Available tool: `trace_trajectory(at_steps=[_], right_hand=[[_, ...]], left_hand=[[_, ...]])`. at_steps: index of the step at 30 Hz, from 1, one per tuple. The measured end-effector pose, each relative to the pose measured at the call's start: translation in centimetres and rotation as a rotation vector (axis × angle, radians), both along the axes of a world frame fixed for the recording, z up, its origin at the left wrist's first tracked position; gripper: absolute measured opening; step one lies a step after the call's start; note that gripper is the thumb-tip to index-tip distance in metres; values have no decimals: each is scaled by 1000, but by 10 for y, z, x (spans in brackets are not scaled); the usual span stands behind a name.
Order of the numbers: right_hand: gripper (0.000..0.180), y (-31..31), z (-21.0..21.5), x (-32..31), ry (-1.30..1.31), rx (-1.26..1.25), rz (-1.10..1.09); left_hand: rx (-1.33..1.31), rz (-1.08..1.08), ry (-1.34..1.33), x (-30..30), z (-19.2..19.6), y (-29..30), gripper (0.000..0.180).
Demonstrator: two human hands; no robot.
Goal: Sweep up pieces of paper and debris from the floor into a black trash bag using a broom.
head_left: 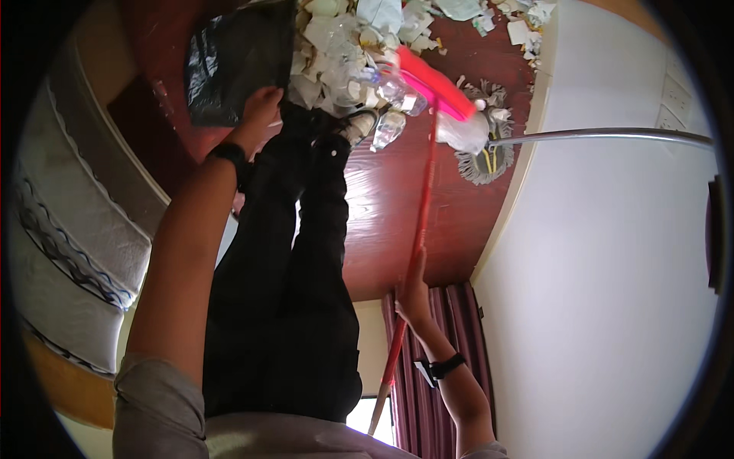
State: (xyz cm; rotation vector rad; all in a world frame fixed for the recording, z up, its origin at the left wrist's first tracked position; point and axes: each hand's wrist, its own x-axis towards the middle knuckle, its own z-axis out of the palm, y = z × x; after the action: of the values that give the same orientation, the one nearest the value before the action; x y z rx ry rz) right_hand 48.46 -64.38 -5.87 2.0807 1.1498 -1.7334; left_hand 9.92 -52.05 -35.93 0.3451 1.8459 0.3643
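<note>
Grey sleeve [157, 405] nearest. Left hand [262, 111] grips black plastic [233, 69]; right hand [414, 294] holds red broom [428, 183], head at paper litter [329, 38]. Shoe [361, 128], clear plastic [388, 131] crowd litter's edge; fringed mop [489, 162] obstructs floor [382, 237] beside wall [596, 229].

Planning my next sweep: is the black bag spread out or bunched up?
Spread: the black bag shows as a broad, shiny sheet at the left hand. Whether its mouth is open, I cannot tell.

It looked like a bedroom: quilted mattresses [88, 252] lay stacked at the frame's left, purple curtains [459, 321] hung at lower centre, and reddish wood-look flooring [386, 252] showed mid-frame.
</note>
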Motion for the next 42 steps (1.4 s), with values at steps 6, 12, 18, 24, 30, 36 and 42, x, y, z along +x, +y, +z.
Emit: trace_trajectory(at_steps=[6,12,18,24,30,36,42], right_hand=[[77,8,39,-53,204,-200,314],[76,21,30,-65,294,-106,433],[79,18,32,-40,99,-186,577],[68,34,45,-7,175,-18,558],[73,68,27,-30,387,-94,546],[71,61,8,-47,417,-234,451],[69,55,76,-36,250,-145,418]], left_hand=[[-92,233,-159,22,26,19,27],[147,412,-269,-5,22,6,23],[450,147,30,-26,30,-8,17],[152,761,-110,-20,37,-9,16],[96,336,-438,15,41,-16,16],[-23,148,247,7,29,-7,23],[84,-61,349,-22,-1,-18,28]])
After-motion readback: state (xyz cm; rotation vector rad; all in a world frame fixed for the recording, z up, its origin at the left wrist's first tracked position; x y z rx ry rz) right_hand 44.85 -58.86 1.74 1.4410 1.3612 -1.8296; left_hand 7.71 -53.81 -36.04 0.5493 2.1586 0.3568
